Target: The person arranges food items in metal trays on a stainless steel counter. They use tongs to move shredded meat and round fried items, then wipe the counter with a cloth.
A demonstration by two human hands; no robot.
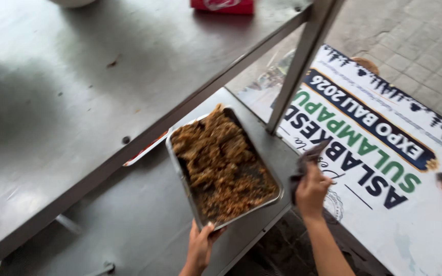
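Note:
A rectangular metal tray (176, 158) full of brown fried food sits on the lower steel shelf (129, 225), partly under the upper tabletop. My left hand (201, 245) grips the tray's near corner, thumb on its rim. My right hand (311, 190) is closed on a dark grey cloth (307, 159) beside the tray's right side, near the shelf edge.
A wide steel tabletop (78, 92) overhangs the shelf, with a slanted metal post (303, 56) at its corner. A red box (223, 5) stands at the table's far edge. A large printed banner (384, 168) lies on the right over grey paving (420, 36).

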